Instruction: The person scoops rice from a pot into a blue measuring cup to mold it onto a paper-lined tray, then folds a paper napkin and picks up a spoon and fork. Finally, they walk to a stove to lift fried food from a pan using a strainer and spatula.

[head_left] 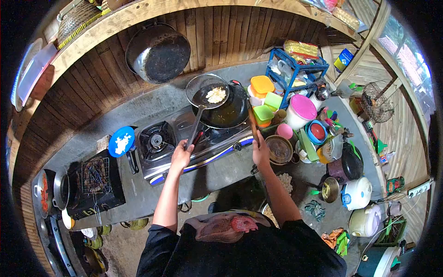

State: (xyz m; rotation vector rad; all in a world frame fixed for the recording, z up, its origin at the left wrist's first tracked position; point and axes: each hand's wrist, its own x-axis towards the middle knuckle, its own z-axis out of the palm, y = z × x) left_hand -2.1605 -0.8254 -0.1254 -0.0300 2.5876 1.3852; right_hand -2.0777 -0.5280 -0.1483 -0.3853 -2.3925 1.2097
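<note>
My left hand (181, 156) is closed around the long handle of a wire-mesh strainer (196, 96). A small heap of pale golden fried food (216, 95) lies in the strainer, which is over the back left part of a dark wok (230, 119). Oil shows in the wok, on the right side of a gas stove (184, 161). My right hand (261, 151) grips a long wooden utensil (252, 121) pointing up along the wok's right edge; I cannot make out its far end. A blue plate (129, 133) with white pieces sits left of the stove.
The bare left burner (157, 140) is beside the wok. A grill rack (95, 175) stands farther left. Plastic tubs (262, 86), a blue rack (300, 74) and a white bucket with pink lid (302, 108) crowd the right. A large pan (158, 53) hangs on the back wall.
</note>
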